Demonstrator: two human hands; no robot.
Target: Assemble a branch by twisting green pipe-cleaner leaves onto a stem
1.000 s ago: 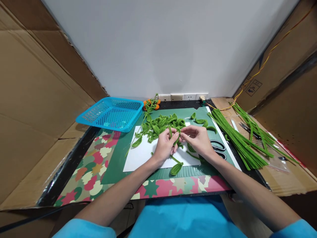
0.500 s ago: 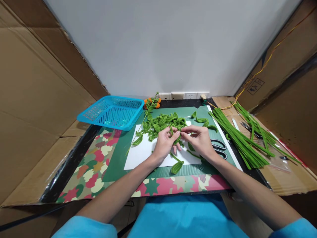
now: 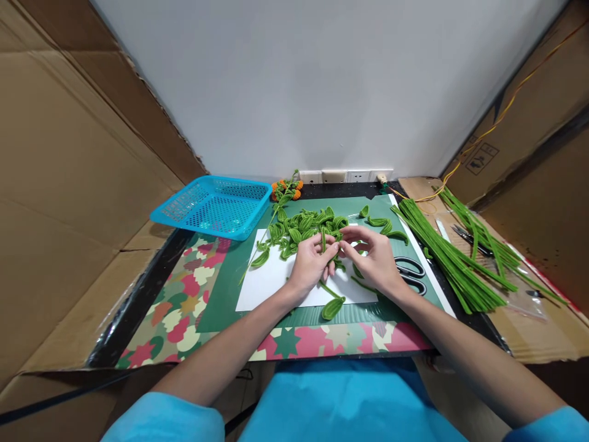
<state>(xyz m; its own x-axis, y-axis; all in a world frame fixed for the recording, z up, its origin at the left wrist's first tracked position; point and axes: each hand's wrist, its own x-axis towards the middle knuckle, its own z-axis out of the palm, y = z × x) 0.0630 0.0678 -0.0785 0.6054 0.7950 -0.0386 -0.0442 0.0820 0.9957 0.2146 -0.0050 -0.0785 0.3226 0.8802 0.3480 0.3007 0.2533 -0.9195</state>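
My left hand (image 3: 313,263) is closed round a green pipe cleaner (image 3: 323,239), which sticks up between its fingers. Beside it, my right hand (image 3: 372,255) pinches at the same piece, fingertips meeting the left thumb; the held part is mostly hidden. Behind both hands lies a heap of green pipe-cleaner leaves (image 3: 306,224). A single leaf with a stem (image 3: 332,308) rests in front of them, partly on the white paper (image 3: 267,288). Black-handled scissors (image 3: 411,267) lie just right of my right hand.
A blue plastic basket (image 3: 216,205) stands at the back left, near orange pipe-cleaner flowers (image 3: 293,189). Bundled green pipe cleaners (image 3: 453,258) lie on the right, with pliers (image 3: 469,238) beyond them. Cardboard walls (image 3: 83,153) flank the table.
The whole view has shifted slightly. My hands stay together over the paper, and the right fingers have moved a little at the pipe cleaner.
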